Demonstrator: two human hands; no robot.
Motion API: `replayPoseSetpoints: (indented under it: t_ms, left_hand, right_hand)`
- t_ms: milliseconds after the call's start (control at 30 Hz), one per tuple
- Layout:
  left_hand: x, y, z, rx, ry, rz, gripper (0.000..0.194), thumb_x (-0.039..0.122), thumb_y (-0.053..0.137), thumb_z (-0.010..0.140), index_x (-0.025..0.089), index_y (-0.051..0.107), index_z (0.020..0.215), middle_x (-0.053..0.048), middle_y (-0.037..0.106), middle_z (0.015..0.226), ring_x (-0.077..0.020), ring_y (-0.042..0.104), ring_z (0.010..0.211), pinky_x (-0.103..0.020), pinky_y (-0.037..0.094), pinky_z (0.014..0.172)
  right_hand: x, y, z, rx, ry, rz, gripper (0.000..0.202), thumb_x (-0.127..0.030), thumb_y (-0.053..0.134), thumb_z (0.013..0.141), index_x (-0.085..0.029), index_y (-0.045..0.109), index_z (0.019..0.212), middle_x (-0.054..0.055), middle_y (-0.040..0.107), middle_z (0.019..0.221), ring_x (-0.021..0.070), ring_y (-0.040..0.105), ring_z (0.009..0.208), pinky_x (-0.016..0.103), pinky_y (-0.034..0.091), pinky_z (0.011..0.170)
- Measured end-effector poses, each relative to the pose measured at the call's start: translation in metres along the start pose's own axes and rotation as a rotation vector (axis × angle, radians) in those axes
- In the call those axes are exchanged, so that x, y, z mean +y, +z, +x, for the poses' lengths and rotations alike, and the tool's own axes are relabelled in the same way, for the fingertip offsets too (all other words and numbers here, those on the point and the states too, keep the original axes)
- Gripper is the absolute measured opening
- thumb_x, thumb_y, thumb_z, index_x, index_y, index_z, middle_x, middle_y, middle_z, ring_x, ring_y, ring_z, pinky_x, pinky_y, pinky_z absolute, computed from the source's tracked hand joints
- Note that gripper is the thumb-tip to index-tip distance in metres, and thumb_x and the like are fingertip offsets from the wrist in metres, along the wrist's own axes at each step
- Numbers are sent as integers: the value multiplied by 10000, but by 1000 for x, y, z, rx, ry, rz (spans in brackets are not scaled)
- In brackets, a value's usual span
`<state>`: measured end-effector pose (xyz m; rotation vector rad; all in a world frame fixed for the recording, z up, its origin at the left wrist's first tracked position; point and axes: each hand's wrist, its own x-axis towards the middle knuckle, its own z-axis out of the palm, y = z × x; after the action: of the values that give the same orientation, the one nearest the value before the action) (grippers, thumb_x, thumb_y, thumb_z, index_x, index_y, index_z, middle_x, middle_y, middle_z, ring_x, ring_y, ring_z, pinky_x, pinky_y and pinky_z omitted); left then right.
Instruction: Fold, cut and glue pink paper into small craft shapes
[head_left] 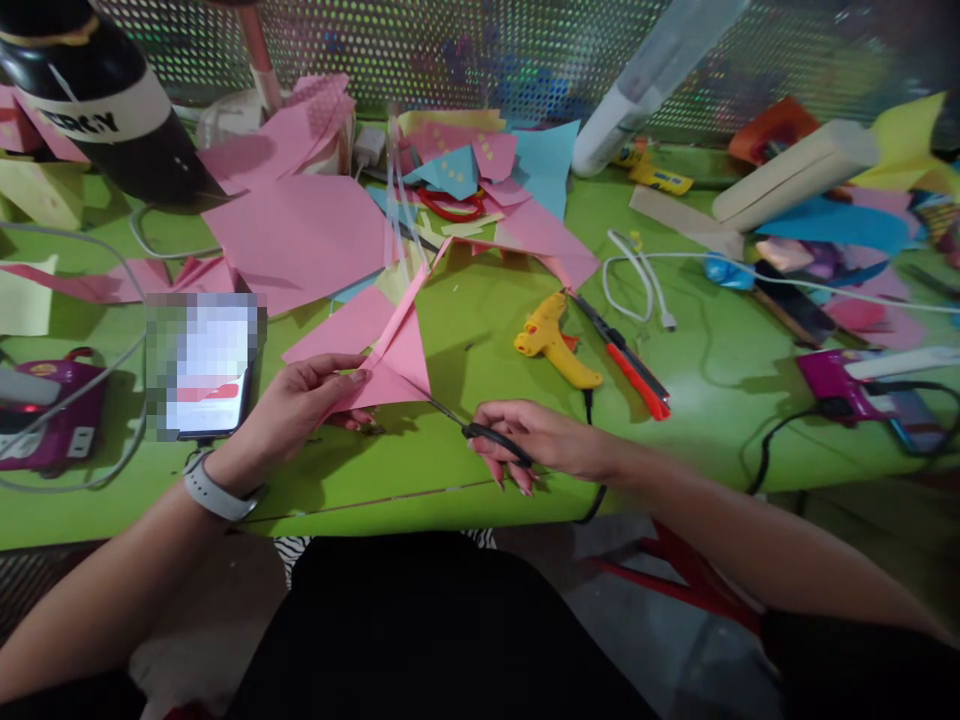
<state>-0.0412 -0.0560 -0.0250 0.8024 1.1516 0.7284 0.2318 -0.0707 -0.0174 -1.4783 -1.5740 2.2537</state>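
Between thumb and fingers, my left hand pinches a sheet of pink paper, its fingertips partly hidden beneath it. A narrow strip of the paper stands up from the sheet toward the back. My right hand is closed around the dark handles of a pair of scissors. The blades point left and reach into the near right edge of the pink paper. Just beyond my right hand lie a yellow glue gun and a red and black cutter-like tool.
A phone with a lit screen lies left of my left hand. Pink sheets, blue scraps and red-handled scissors lie farther back. A white cable runs across the right. A large dark bottle stands at the back left.
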Motion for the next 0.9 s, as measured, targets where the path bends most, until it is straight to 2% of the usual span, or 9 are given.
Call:
replayPoseSetpoints:
  t_ms: [233, 433, 900]
  left_hand:
    - [0, -1, 0, 5, -11, 27, 274, 261, 737, 801, 168, 698, 1056, 9, 685, 761, -81, 670, 574, -165, 557, 564]
    - [-1, -1, 1, -7, -13, 58, 288, 275, 730, 804, 167, 689, 1068, -8, 698, 771, -89, 665, 590, -191, 563, 598]
    - [-1, -1, 1, -38, -9, 58, 305, 280, 716, 826, 169, 677, 1107, 6, 672, 735, -87, 667, 580, -165, 544, 552]
  right_hand:
    - [6, -2, -1, 2, -15, -1, 494, -604, 713, 727, -182, 471, 815, -14, 643, 627, 52, 518, 364, 182, 396, 358]
    - [4, -1, -2, 36, 0, 2, 495, -601, 722, 715, -190, 463, 808, -17, 635, 616, 45, 482, 353, 194, 381, 354]
    - [4, 0, -2, 52, 3, -8, 499, -602, 717, 718, -192, 453, 822, -18, 624, 625, 42, 453, 367, 208, 380, 368]
